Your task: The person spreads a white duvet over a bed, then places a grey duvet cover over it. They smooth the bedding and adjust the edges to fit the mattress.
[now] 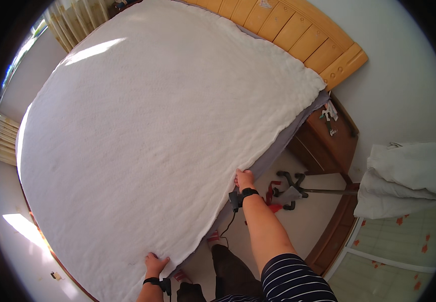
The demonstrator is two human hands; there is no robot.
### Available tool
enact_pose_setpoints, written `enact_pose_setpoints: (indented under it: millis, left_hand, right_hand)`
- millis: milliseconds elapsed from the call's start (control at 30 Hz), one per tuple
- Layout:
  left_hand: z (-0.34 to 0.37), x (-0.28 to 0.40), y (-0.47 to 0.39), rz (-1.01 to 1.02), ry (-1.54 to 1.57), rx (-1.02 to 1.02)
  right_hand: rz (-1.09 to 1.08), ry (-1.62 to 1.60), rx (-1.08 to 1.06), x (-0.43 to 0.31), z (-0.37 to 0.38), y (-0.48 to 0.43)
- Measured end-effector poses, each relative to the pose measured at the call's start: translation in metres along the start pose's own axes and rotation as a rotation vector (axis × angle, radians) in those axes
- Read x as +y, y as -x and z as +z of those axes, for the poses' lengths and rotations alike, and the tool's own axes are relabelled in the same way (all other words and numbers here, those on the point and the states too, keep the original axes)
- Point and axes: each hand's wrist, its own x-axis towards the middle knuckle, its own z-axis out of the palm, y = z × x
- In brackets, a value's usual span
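A thick white quilt or mattress pad covers most of the bed. Its near edge is pinched in my right hand, with the fingers curled over the border. My left hand rests on the pad near the lower corner, thumb spread from the fingers, and some fingertips are hard to make out. Under the pad's border shows a strip of grey-purple sheet. Each wrist wears a black strap with a small device.
A yellow wooden headboard stands at the far end. Beside it is a brown nightstand with small items on top. A wheeled stand base sits on the floor at right, near hanging grey-white cloth. Curtains hang at left.
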Motion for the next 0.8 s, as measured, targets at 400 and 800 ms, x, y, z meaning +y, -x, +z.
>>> enact_pose_setpoints:
  millis: [400, 800]
  left_hand:
    - [-0.012, 0.007, -0.022, -0.176, -0.113, -0.203]
    - [-0.01, 0.025, -0.008, -0.19, -0.135, -0.069]
  right_hand:
    - [0.146, -0.142, 0.167, 0.064, -0.112, -0.009]
    - [-0.604, 0.73, 0.386, 0.005, -0.088, -0.003]
